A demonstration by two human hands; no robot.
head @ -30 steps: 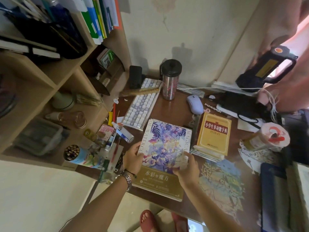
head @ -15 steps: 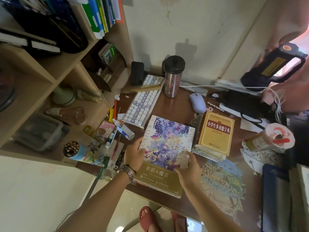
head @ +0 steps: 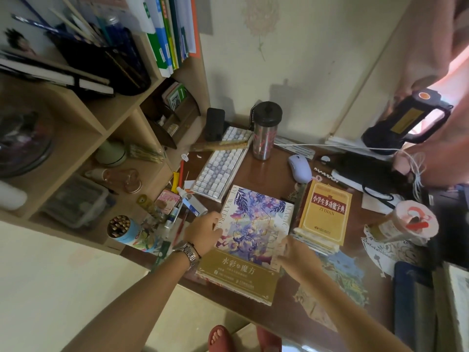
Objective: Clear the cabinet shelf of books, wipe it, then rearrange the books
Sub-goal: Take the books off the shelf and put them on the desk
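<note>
Nearest the camera, 2 forearms reach over the front edge of the brown bench (head: 269,171). The left hand (head: 203,233), a metal watch (head: 186,251) on its wrist, rests at the left edge of the watercolour book (head: 253,229), fingers curled onto the cover. The right hand (head: 295,255) sits at the book's right edge, fingers bent against the cover near its lower right; whether they pinch the edge I cannot tell. The book lies flat on the bench, cover up, a gold band across its near end, and it overhangs the bench's front edge slightly.

Just right of it, a yellow dictionary (head: 324,212) lies on top of a short stack of thinner books. A pencil tub (head: 121,229) and loose pens lie left of the left hand.

Further back, a white keyboard (head: 220,166) lies angled behind the watercolour book, with a pale mouse (head: 299,168) behind the dictionary and a steel tumbler (head: 265,133) with a black lid upright between them, near the wall.

At left stands the wooden cabinet (head: 121,115). Its upper shelf holds upright books (head: 167,34) and a dark holder of pens. The lower compartments hold jars and a clear plastic box (head: 76,201).
</note>
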